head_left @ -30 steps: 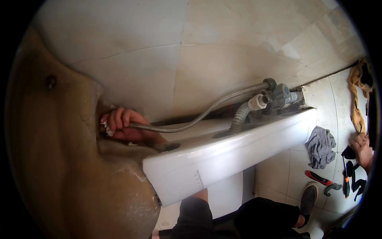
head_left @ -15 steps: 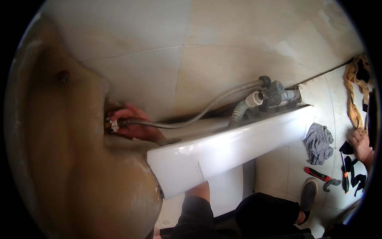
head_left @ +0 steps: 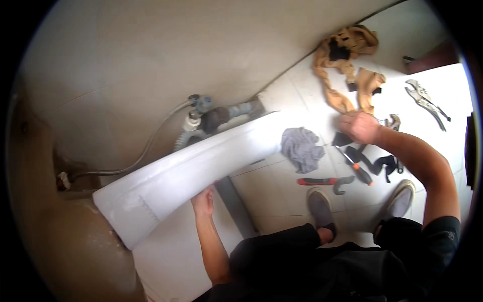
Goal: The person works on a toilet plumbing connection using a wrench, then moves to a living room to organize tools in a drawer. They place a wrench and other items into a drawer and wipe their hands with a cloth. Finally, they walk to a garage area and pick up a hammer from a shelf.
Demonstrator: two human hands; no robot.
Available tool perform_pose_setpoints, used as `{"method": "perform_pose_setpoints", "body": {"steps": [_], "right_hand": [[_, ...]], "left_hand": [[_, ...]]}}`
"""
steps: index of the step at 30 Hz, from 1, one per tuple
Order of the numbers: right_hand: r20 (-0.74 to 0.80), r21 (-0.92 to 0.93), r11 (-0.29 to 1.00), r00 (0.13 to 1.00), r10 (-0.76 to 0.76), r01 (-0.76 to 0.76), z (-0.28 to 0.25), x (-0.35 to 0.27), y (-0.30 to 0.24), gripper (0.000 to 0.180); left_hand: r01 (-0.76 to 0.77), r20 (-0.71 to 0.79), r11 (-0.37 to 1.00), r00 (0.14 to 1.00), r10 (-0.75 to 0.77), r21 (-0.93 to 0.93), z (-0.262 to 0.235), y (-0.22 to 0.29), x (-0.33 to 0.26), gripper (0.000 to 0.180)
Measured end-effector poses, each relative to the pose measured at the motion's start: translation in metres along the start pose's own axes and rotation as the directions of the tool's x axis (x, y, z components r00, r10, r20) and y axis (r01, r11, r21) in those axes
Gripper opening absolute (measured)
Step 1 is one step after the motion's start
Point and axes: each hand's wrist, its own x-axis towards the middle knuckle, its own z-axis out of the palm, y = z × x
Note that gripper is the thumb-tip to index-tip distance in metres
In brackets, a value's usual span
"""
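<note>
My left hand (head_left: 203,201) is at the near edge of a long white ceramic piece (head_left: 201,163), like a basin pedestal. Its fingers curl against that edge and are partly hidden. My right hand (head_left: 359,127) rests low over the floor, fingers bent together, at the ends of a tan cloth belt (head_left: 339,98); what lies under the fingers is hidden. Behind the ceramic a braided hose (head_left: 146,151) runs from a valve (head_left: 201,103) to a fitting wrapped in white tape (head_left: 63,181) in a wall recess. A ribbed grey drain hose (head_left: 182,141) hangs by the valve.
On the tiled floor lie a grey rag (head_left: 303,149), a red-handled wrench (head_left: 324,182), an orange-and-black screwdriver (head_left: 359,171), black straps (head_left: 377,162) and locking pliers (head_left: 425,103). A metal wrench head (head_left: 393,122) shows beside my right hand. My shoes (head_left: 322,206) stand near these tools.
My left hand has left the hose fitting in the recess and come round to the ceramic's near edge. My right hand stays by the tan belt. The view has swung right.
</note>
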Motion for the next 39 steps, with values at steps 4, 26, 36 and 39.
{"method": "perform_pose_setpoints", "body": {"steps": [4, 26, 36, 39], "right_hand": [[0.267, -0.119, 0.962, 0.925, 0.269, -0.245, 0.012, -0.004, -0.002, 0.014], [0.246, -0.351, 0.582, 0.527, 0.813, -0.734, -0.102, -0.166, -0.101, 0.029], [0.35, -0.363, 0.553, 0.44, 0.827, -0.75, -0.087, -0.162, -0.069, 0.032], [0.351, -0.352, 0.561, 0.45, 0.821, -0.749, -0.087, -0.159, -0.065, 0.033]], "left_hand": [[-0.3, 0.362, 0.342, 0.922, -0.136, 0.891, 0.051, -0.127, -0.03, 0.051], [-0.955, 0.945, 0.262, 0.204, 0.254, 0.136, 0.354, -0.165, -0.225, 0.032], [-0.728, 0.99, 0.685, 0.106, 0.097, 0.01, 0.343, -0.105, -0.218, 0.035], [-0.436, 0.972, 0.897, 0.232, 0.039, 0.068, 0.333, -0.083, -0.211, 0.037]]}}
